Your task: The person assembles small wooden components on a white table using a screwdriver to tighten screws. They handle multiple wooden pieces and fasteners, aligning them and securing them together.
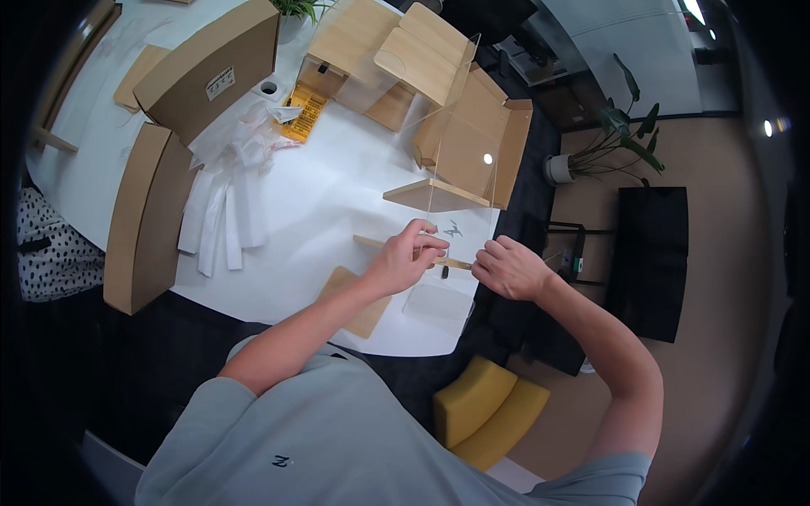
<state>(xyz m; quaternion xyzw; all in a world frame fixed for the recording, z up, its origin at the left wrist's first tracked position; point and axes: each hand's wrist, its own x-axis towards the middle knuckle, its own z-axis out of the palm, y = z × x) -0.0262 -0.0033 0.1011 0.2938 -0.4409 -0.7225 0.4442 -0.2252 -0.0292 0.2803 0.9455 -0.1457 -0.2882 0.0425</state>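
Over the right part of the white table, both hands work at a narrow wooden board [457, 264] seen edge-on. My left hand [405, 260] has its fingers curled and drawn together at the board; what they pinch, if anything, is hidden. Closed like a fist, my right hand [510, 268] is at the board's right end, and its fingertips do not show. A clear plastic panel [464, 143] rises behind the hands, beside another wooden board [437, 196]. Small dark pieces [453, 228] lie just beyond my fingers. Under my left forearm is a light wooden plate [364, 314].
Open cardboard boxes [145, 219] stand at the left, with crumpled white wrapping [232, 181] beside them. An orange organizer [305, 112] lies near a wood-and-clear-panel stand [354, 51]. Another carton [472, 126] sits at the far right. A yellow seat [485, 409] is below the table edge.
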